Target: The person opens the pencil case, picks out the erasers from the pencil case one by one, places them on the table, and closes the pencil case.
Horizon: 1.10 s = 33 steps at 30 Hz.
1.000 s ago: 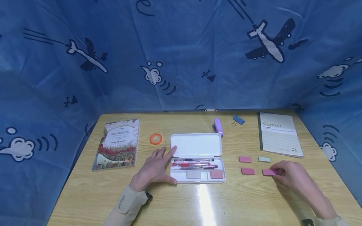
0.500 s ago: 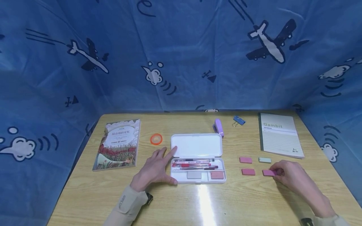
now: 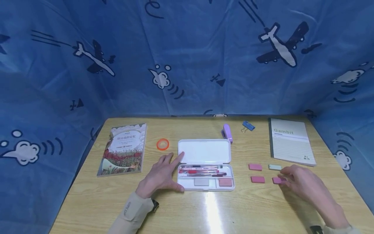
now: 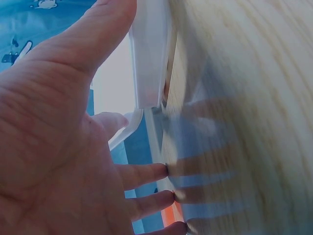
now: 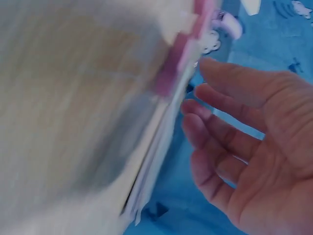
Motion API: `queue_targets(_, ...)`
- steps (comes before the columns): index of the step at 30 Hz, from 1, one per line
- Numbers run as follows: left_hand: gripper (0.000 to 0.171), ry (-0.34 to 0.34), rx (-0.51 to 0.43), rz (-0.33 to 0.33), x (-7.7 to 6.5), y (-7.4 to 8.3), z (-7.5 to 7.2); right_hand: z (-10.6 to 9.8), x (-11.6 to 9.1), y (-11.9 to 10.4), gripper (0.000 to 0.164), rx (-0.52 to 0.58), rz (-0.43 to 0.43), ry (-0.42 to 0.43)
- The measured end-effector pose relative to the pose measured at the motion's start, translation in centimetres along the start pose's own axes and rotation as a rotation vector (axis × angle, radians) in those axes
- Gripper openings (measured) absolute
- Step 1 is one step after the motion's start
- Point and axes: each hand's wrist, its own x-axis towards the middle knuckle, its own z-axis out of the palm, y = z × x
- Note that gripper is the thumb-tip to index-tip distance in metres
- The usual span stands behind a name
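A white pencil case (image 3: 204, 188) lies with its lid (image 3: 204, 151) folded back. Several pens (image 3: 201, 171), a pale grey eraser (image 3: 201, 181) and a pink eraser (image 3: 225, 182) lie inside it. My left hand (image 3: 159, 177) is spread along the case's left side, thumb at the tray and index finger at the lid; the left wrist view shows other fingertips on the table. To the right, my right hand (image 3: 305, 182) is just beside a magenta eraser (image 3: 277, 180). In the right wrist view its loosely bent fingers (image 5: 220, 161) stand apart from the erasers, holding nothing.
Two more pink erasers (image 3: 255, 167) and a pale green eraser (image 3: 275, 167) lie near the right hand. Behind are a purple stapler (image 3: 227, 133), blue binder clip (image 3: 248, 125) and notebook (image 3: 292, 141). A book (image 3: 124, 149) and orange tape roll (image 3: 162, 144) lie left.
My right hand has let go of the magenta eraser, its fingers lifting slightly off it. The left hand stays at the pencil case. The head view has shifted slightly.
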Motion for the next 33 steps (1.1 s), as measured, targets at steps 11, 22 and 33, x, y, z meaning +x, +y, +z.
queue_targets(11,0.136,-0.001,0.000,-0.001,0.0,0.0,0.1,1.2,2.0,-8.7,0.033,0.022,-0.381,0.291)
queue_targets(22,0.136,-0.010,-0.012,-0.007,0.0,0.0,-0.1,4.6,4.2,-16.3,0.030,-0.025,-0.576,0.220)
queue_targets(33,0.135,-0.023,-0.024,-0.029,0.0,0.0,0.0,6.4,5.4,-19.1,0.034,-0.175,-0.619,0.204)
